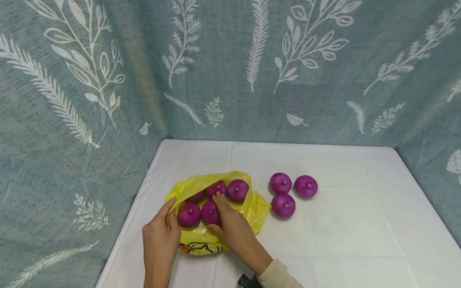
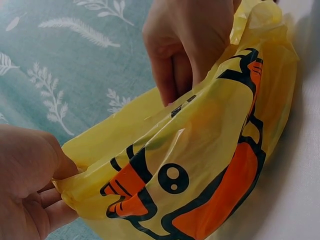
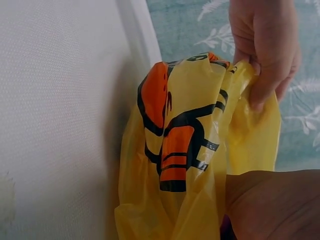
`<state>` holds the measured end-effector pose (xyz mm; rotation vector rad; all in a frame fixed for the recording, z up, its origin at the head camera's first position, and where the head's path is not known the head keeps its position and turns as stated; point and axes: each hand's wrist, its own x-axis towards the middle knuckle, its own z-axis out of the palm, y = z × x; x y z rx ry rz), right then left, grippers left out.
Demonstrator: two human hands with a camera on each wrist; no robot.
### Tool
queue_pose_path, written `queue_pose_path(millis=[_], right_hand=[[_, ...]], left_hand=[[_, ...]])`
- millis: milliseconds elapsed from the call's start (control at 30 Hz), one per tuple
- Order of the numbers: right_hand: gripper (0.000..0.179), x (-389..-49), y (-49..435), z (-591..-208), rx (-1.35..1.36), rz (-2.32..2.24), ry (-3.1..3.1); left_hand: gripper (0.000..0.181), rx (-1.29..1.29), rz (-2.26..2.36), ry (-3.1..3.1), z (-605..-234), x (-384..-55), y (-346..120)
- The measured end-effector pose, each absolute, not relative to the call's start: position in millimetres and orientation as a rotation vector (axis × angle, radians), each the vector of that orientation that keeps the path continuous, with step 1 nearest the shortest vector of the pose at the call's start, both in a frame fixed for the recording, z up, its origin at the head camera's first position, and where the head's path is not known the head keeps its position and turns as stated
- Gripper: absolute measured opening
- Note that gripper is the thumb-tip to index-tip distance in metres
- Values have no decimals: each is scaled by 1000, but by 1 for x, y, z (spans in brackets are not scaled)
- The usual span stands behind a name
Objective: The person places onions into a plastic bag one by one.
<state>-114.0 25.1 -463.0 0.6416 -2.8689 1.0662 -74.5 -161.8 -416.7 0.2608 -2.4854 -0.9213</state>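
A yellow plastic bag (image 1: 201, 180) lies on its side on the white table, its mouth spread wide. Several purple onions, among them one at the back right (image 1: 237, 190) and one at the front left (image 1: 189, 215), sit inside it. My left hand (image 1: 160, 232) pinches the bag's left rim, also plain in the left wrist view, where the hand (image 2: 30, 180) holds the film. My right hand (image 1: 235, 226) reaches into the bag, with fingers and thumb round the front middle onion (image 1: 209, 212). In the right wrist view the bag (image 3: 170, 125) hides the onion.
To the bag's right, three more purple onions stand close together: one at the back (image 1: 280, 183), one in front (image 1: 283, 205) and one farther right (image 1: 306, 187). A leaf-patterned curtain (image 1: 230, 104) hangs behind the white table (image 1: 345, 232). A dark object (image 1: 248, 281) shows by the right sleeve.
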Motion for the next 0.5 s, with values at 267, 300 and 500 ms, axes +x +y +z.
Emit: queue_pose_path(millis=[267,300,500], right_hand=[[85,-110,29,-452,628,1094,-2863],[85,-110,30,-449,621,1096,-2861],[82,-109,36,-440,606,1106,-2806]], left_hand=[[36,247,-918,-2473,-417,-75,-162],[36,244,-916,-2472,-417,-75,-163],[37,226,-905,-2460,-417,-75,-163]])
